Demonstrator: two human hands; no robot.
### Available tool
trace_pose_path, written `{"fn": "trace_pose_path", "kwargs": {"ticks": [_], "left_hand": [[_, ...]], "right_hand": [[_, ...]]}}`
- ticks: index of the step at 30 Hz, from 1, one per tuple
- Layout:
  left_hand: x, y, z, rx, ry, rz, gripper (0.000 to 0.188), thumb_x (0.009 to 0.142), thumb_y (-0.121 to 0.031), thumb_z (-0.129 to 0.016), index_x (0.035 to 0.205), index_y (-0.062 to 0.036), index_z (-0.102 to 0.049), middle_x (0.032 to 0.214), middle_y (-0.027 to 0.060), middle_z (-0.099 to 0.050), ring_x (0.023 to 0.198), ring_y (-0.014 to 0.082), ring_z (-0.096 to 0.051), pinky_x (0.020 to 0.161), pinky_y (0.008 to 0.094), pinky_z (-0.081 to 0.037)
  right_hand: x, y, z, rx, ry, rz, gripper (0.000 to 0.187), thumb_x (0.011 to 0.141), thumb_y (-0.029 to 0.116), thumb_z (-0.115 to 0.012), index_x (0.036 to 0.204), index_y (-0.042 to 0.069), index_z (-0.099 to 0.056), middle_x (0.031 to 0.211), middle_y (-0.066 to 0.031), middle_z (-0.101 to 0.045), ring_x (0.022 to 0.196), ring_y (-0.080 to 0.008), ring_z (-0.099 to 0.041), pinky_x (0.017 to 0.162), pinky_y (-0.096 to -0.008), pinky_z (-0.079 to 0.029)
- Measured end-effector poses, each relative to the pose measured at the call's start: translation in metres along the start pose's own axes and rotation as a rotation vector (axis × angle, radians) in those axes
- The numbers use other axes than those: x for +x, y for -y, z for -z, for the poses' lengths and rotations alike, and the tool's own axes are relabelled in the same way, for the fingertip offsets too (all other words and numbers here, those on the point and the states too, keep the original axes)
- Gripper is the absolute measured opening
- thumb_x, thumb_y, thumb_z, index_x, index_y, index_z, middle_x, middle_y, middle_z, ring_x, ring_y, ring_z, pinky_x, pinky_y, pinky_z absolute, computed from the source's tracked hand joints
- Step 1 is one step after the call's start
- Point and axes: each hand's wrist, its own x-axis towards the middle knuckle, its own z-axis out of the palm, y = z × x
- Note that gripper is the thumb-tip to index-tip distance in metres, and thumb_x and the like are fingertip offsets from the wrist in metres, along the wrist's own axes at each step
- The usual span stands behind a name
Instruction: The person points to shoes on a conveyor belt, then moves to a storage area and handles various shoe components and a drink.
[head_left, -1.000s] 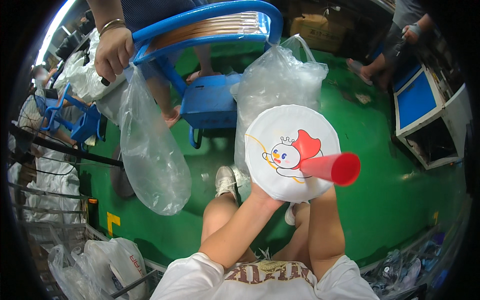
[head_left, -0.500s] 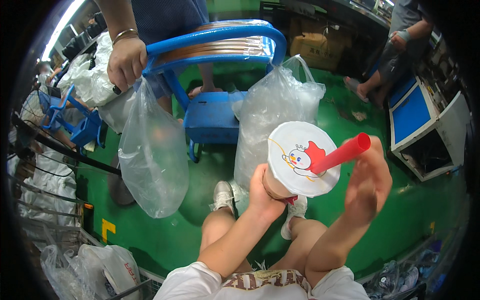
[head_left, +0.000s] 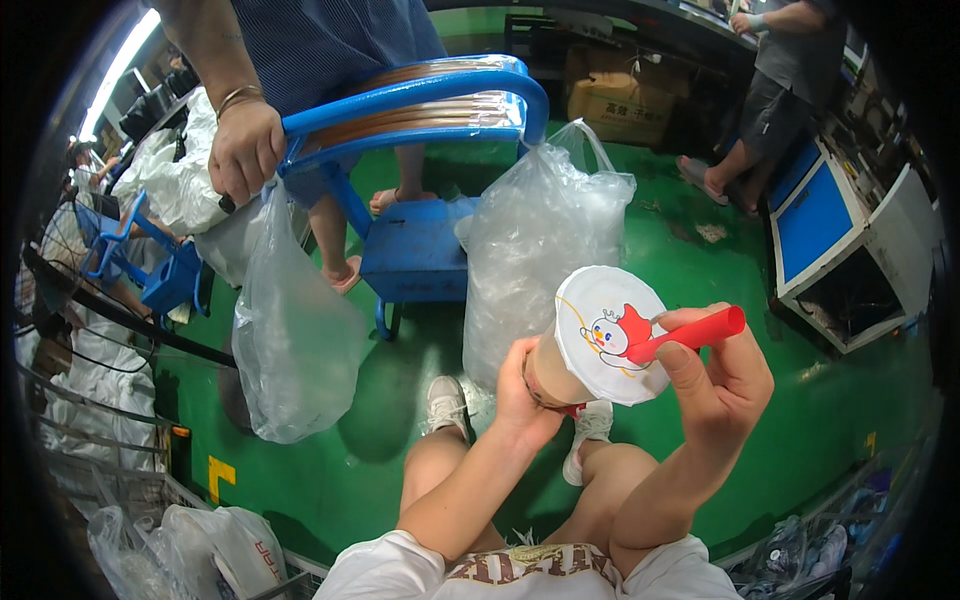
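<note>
Head view: glossy green floor (head_left: pixel 400 470) under everything. Blue steel-tube chair (head_left: pixel 420 180) with a wood-slat back stands beyond the cup; another person's hand (head_left: pixel 243 150), metal bangle on the wrist, is closed on its top rail and pinches a limp clear plastic bag (head_left: pixel 290 340) hanging left of the chair. Second clear bag (head_left: pixel 540 250), crinkled and stuffed, stands upright just behind the cup, right of the chair seat. Brown cardboard box (head_left: pixel 620 105) sits behind that bag. Drink cup (head_left: pixel 590 350): tan body, round white film lid with a red-and-white cartoon print, tilted toward the camera, in front of the stuffed bag and above the wearer's knees. Left hand (head_left: pixel 522 395) wraps the cup's body. Right hand (head_left: pixel 722 385) is closed on a thick red straw (head_left: pixel 690 333), tip touching the lid.
</note>
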Motion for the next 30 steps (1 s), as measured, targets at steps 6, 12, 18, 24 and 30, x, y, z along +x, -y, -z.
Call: {"fn": "trace_pose_path", "kwargs": {"ticks": [6,12,18,24,30], "left_hand": [[0.003,-0.005,0.011,-0.04,0.017,0.013,0.042,0.082,-0.036,-0.037,0.111,-0.0076,-0.049,0.111,0.0065,-0.053,0.101,0.0221,-0.051,0.086,0.0377,-0.04],[0.002,-0.005,0.009,0.014,-0.018,0.017,0.026,0.077,-0.035,-0.042,0.084,-0.0142,-0.055,0.081,0.0005,-0.057,0.074,0.0166,-0.054,0.058,0.0321,-0.04],[0.001,-0.007,0.008,-0.018,-0.025,0.037,0.027,0.078,-0.032,-0.042,0.089,-0.0123,-0.055,0.087,0.0016,-0.058,0.083,0.018,-0.055,0.07,0.0347,-0.043],[0.003,-0.006,0.009,-0.051,0.035,0.015,0.03,0.078,-0.032,-0.041,0.093,-0.0114,-0.055,0.093,0.0028,-0.057,0.089,0.019,-0.053,0.074,0.0369,-0.042],[0.005,-0.005,0.009,-0.061,0.05,0.012,0.036,0.081,-0.035,-0.037,0.103,-0.0106,-0.051,0.102,0.0042,-0.054,0.095,0.0205,-0.051,0.078,0.0376,-0.041]], "right_hand": [[-0.002,0.002,0.001,0.068,-0.015,-0.135,0.009,0.07,0.005,-0.063,0.073,-0.002,-0.057,0.067,-0.0052,-0.055,0.059,-0.009,-0.046,0.052,-0.0199,-0.035],[-0.003,-0.004,0.0,0.207,-0.077,-0.18,0.015,0.08,0.012,-0.057,0.079,-0.003,-0.056,0.069,-0.0017,-0.053,0.059,-0.0068,-0.043,0.054,-0.0184,-0.034],[-0.004,-0.016,-0.003,0.339,-0.091,-0.208,0.021,0.084,0.018,-0.053,0.083,-0.003,-0.056,0.074,-0.0015,-0.053,0.059,-0.0043,-0.042,0.054,-0.0161,-0.032],[-0.005,-0.021,-0.011,0.294,-0.075,-0.105,0.026,0.088,0.02,-0.045,0.089,-0.005,-0.051,0.079,-0.0089,-0.052,0.059,-0.008,-0.043,0.053,-0.02,-0.033],[-0.01,-0.023,-0.017,0.275,-0.101,-0.051,0.026,0.088,0.02,-0.046,0.09,-0.005,-0.051,0.085,-0.0094,-0.053,0.069,-0.0104,-0.046,0.061,-0.0211,-0.038]]}}
